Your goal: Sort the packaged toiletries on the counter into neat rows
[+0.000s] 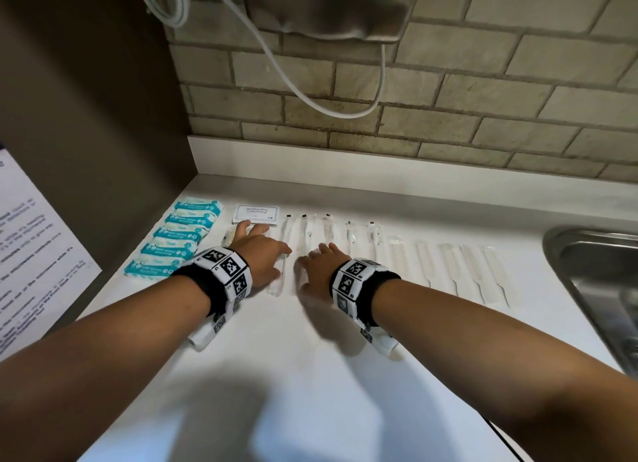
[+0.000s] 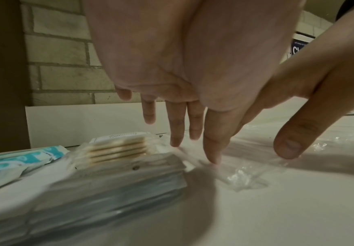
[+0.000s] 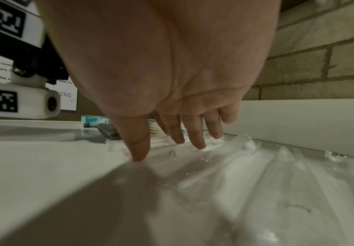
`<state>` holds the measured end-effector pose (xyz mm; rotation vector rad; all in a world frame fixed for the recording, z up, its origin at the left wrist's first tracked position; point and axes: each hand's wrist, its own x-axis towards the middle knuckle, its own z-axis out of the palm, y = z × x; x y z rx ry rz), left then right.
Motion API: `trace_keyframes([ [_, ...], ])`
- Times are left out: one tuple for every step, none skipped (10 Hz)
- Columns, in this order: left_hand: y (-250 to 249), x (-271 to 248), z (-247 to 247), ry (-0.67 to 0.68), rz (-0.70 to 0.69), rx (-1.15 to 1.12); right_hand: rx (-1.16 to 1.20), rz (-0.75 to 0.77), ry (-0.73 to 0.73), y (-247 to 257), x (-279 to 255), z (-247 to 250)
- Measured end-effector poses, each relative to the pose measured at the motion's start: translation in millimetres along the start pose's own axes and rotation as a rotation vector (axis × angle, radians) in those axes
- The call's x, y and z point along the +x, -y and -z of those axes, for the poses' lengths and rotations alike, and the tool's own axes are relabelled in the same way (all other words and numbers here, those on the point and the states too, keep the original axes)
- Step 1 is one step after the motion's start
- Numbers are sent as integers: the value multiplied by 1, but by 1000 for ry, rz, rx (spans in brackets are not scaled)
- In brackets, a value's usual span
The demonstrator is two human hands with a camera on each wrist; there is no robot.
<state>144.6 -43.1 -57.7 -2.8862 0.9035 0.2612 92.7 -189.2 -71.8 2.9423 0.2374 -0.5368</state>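
Several teal-and-white packets [image 1: 179,235] lie in a column at the counter's left. Beside them sits a white shampoo sachet [image 1: 255,214]. A row of clear-wrapped toiletries [image 1: 310,230] runs rightward, ending in wrapped white combs [image 1: 462,271]. My left hand [image 1: 267,239] lies flat with straight fingers on the clear wrappers just below the sachet. My right hand [image 1: 316,254] rests flat beside it on the same row. In the left wrist view the left hand [image 2: 249,154] touches a clear wrapper [image 2: 245,176] next to a cotton-bud pack [image 2: 117,149] and grey sachets [image 2: 108,191]. The right hand [image 3: 167,152] presses clear wrappers [image 3: 234,174].
A steel sink [image 1: 593,282] sits at the counter's right edge. A brick wall [image 1: 414,99] with a hanging white cable [image 1: 310,92] stands behind. A brown side panel [image 1: 86,116] with a printed notice [image 1: 34,247] closes the left. White counter [image 1: 293,358] stretches in front.
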Motion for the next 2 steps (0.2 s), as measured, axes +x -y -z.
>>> trace_keyframes([
  [-2,-3,1,4,-2,11,34,-7,-11,3,-4,2],
  [-2,1,4,2,-6,5,75,-14,-33,3,-5,7],
])
